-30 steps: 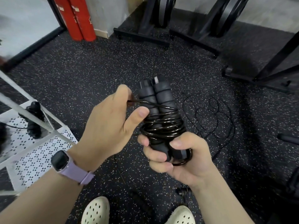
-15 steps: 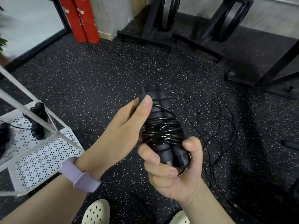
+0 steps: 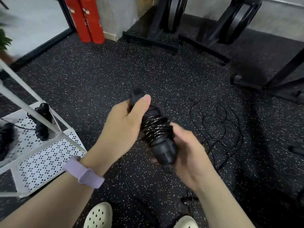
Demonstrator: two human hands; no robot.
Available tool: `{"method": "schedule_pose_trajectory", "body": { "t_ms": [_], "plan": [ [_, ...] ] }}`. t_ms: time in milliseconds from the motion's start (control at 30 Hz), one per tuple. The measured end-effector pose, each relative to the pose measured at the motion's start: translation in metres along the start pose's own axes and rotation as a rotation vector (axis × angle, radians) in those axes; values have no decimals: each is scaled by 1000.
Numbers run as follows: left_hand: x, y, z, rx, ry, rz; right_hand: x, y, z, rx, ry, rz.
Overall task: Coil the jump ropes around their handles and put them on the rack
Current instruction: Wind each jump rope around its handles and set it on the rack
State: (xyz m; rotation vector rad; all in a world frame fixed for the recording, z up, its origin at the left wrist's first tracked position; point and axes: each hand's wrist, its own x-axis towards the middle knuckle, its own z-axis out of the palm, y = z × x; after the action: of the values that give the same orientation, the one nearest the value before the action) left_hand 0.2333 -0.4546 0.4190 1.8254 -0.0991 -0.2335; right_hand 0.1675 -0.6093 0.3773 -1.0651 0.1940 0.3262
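A black jump rope, its cord coiled tightly round its two handles, is held at the centre of the head view. My left hand grips the upper end of the handles, thumb on top. My right hand grips the lower end from the right side. A white rack with a perforated shelf stands at the left, and a coiled black rope lies on it. Another loose black rope lies tangled on the floor to the right.
The floor is black speckled rubber. Two red cylinders stand at the back left. Black equipment stands line the back and right. A dark handle lies at the far right. My white shoes show at the bottom.
My left hand let go of the cord end and closed over the top of the handles. The bundle tilted, its top leaning left. My right hand loosened round the lower end.
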Motion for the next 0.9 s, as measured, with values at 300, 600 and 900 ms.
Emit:
{"method": "schedule_pose_trajectory", "body": {
  "t_ms": [300,600,900],
  "plan": [
    [-2,-20,21,437,116,-63,-7,16,27,-950,272,-301],
    [-4,-11,26,338,-13,82,-12,5,14,-331,202,-202],
    [0,-9,15,122,-132,108,-7,3,8,-8,140,-200]
  ]
}}
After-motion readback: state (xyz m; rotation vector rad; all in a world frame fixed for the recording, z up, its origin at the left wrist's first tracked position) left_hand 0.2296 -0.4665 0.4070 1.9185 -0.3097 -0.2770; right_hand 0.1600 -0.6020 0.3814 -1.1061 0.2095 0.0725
